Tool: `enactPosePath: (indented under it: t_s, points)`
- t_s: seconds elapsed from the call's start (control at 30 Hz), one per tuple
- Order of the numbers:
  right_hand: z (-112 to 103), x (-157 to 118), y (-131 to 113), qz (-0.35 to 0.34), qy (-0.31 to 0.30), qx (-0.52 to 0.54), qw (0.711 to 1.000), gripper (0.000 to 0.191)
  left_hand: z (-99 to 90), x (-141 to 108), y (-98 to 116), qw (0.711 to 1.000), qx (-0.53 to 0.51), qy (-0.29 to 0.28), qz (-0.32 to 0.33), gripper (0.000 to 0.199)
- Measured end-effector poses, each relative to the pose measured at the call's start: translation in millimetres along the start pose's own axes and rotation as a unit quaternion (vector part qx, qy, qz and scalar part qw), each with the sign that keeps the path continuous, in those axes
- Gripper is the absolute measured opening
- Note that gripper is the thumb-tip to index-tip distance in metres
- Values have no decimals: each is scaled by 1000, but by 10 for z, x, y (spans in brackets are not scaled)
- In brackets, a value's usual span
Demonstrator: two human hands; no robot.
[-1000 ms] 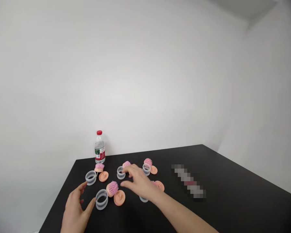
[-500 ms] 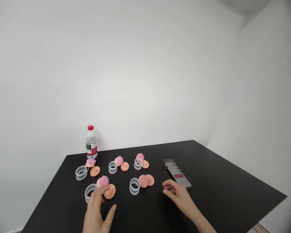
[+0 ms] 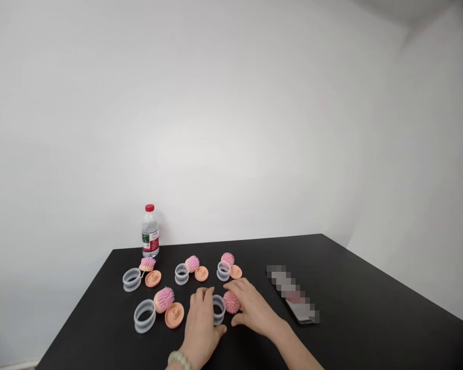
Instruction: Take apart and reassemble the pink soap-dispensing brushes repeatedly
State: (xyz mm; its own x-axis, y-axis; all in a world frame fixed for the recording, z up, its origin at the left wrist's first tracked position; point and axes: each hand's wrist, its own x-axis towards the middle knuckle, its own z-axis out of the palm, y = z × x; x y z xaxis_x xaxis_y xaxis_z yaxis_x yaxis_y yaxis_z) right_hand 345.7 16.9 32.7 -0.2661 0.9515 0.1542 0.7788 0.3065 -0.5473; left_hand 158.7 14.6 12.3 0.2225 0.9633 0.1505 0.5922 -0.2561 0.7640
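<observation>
Black tabletop (image 3: 355, 308) carries the whole scene, and near its front edge the left hand (image 3: 200, 324), with a beaded bracelet (image 3: 179, 360) at the wrist, and the right hand (image 3: 252, 308) sit on either side of a clear ring (image 3: 218, 310) and a pink bristled brush head (image 3: 231, 302). The ring stands between the hands, with the brush head just to its right. The left fingers (image 3: 200, 294) lie right beside the ring, while the right fingers (image 3: 235, 288) curve over the brush head. Neither hand is clearly released, but whether either one is gripping is impossible to tell from this view. Four more sets lie around them, each with a clear ring, a pink brush head and a peach disc. The front-left set is nearest the left hand, and the back-right set's peach disc (image 3: 235, 272) is just beyond the right fingers. Behind the sets stands a red-capped water bottle (image 3: 150, 234) — upright at the table's far edge — and to the right lies a pixelated phone (image 3: 295, 295).
</observation>
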Motion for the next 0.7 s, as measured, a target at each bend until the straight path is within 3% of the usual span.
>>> enactPosePath:
  t_s: [0.17,0.33,0.47,0.57,0.7]
  points:
    - [70,37,-30,-12,3,-6,1000,54,13,33,-74,998,-60,0,-6,33]
    - [-46,3,-139,6,56,52,997,49,-186,-131,-184,983,-183,-12,4,36]
    - [-116,33,-424,5,77,198,977,44,-327,-315,-330,969,-244,22,-30,42]
    - [-27,45,-707,-47,86,292,951,37,-431,-417,-407,954,-293,49,-36,44]
    - [256,9,-918,-60,101,337,934,38,-563,-472,-473,951,-302,63,24,45]
